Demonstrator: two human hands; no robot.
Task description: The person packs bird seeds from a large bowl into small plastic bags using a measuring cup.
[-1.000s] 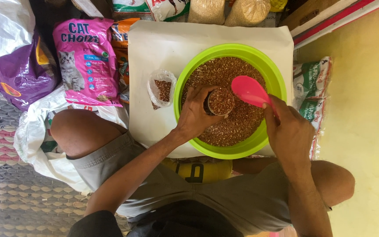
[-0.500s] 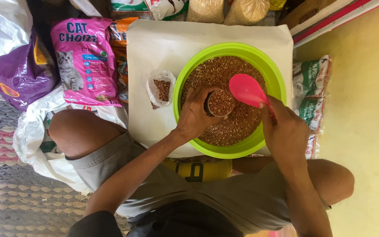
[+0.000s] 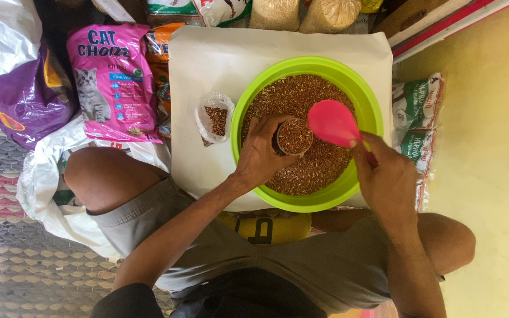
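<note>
- Nearest you, your knees spread either side of a white sheet of paper [image 3: 207, 65] laid on the floor, and both forearms reach forward over it.
- Your left hand [image 3: 260, 156] is curled shut around a small cup [image 3: 294, 136], fingers wrapped on its side; the cup sits inside the bowl, brimful of brown grain.
- Your right hand [image 3: 387, 176] is closed on the handle of a pink scoop [image 3: 332, 122]. The scoop's rounded back faces up, held just beside the cup's right edge and above the grain.
- Both rest within a lime-green bowl [image 3: 248, 100] on the paper, filled with reddish-brown grain [image 3: 310, 171].
- Just left of the bowl, on the paper, stands a small clear plastic bag [image 3: 213, 118] holding a little of the same grain, its mouth open.
- Left of the paper lies a pink cat-food bag [image 3: 113, 82], with a purple bag [image 3: 19, 100] beyond it.
- Right of the bowl, green-and-white packets [image 3: 413, 112] lie beside the yellow floor [image 3: 490, 176].
- At the far edge, two clear sacks of pale grain [image 3: 301, 13] stand side by side.
</note>
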